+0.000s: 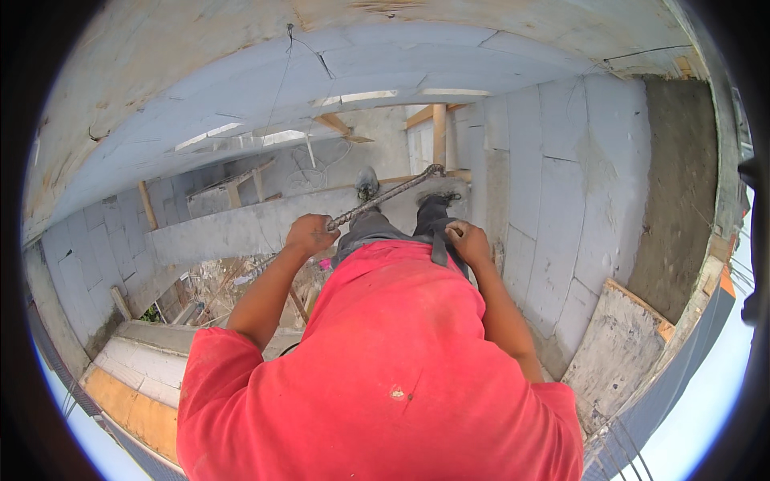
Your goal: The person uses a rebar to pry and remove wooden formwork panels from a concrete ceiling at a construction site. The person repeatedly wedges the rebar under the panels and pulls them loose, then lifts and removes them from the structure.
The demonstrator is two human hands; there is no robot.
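Note:
My left hand (pixel 311 235) is closed round one end of a ribbed steel bar (pixel 383 196). The bar slants up and to the right across my legs, and its far end bends near a wooden post (pixel 439 136). At my right thigh, my right hand (pixel 469 242) pinches a dark strap or fold of cloth (pixel 439 247) hanging by my dark trousers (pixel 377 229). Its fingertips are partly hidden. My shoes rest near a grey concrete ledge (pixel 233 228); the bar passes above it.
Pale block walls (pixel 553 192) stand to the right and beyond. A rough board (pixel 622 345) leans at lower right. Rubble (pixel 233 284) lies far below, left of my legs. Wooden props (pixel 147 205) and a loose wire (pixel 309 172) show past the ledge. An orange plank (pixel 132 409) lies lower left.

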